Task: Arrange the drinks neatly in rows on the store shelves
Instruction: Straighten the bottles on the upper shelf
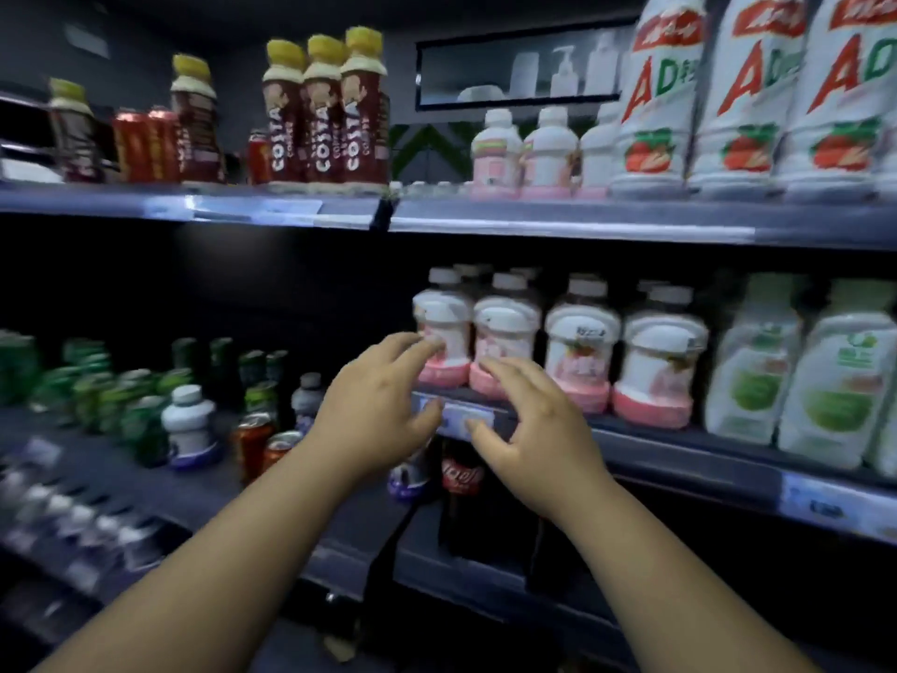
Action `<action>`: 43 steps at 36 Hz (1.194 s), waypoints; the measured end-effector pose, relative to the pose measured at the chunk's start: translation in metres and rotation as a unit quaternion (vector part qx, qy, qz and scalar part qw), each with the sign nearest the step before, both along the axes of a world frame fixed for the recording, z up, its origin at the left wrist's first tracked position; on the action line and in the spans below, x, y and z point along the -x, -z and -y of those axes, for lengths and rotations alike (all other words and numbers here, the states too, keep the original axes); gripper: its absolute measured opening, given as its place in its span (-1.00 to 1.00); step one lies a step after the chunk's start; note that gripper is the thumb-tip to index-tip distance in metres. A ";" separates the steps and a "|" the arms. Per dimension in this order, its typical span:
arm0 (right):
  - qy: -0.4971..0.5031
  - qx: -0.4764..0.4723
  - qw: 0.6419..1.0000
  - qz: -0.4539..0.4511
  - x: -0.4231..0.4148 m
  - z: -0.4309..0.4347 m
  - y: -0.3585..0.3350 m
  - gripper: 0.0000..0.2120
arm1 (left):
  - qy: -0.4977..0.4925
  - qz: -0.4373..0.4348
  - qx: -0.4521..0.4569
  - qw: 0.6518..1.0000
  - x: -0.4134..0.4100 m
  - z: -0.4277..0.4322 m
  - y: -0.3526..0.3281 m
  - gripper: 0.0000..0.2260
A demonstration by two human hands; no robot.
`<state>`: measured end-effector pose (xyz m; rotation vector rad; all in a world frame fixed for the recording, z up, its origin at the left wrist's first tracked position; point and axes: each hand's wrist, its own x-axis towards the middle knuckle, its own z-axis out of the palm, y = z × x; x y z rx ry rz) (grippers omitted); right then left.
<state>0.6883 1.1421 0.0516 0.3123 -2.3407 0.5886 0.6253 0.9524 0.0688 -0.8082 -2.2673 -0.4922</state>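
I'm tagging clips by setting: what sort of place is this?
Most likely a shop's drinks aisle: dark shelves carrying price labels on their front edges, stocked with rows of Costa coffee bottles and pink-based drink bottles.

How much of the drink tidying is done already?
Looks done: the three coffee bottles and the big white bottles up top stand in rows. In hand: the left hand and right hand reach, fingers spread, at the front pink bottles; neither grips one. Left: on the lower left shelf green cans, red cans and a small white bottle sit mixed.
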 end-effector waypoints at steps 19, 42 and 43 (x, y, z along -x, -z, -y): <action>0.036 0.112 0.964 0.237 0.103 0.214 0.118 -0.54 | -0.092 0.211 0.105 0.967 0.080 0.264 0.109 -0.60; 0.035 0.135 0.974 0.179 0.225 0.225 0.078 -0.59 | -0.059 0.220 0.059 0.972 0.223 0.278 0.100 -0.64; 0.027 0.125 0.976 0.176 0.237 0.229 0.072 -0.59 | -0.068 0.212 0.065 0.973 0.229 0.282 0.096 -0.63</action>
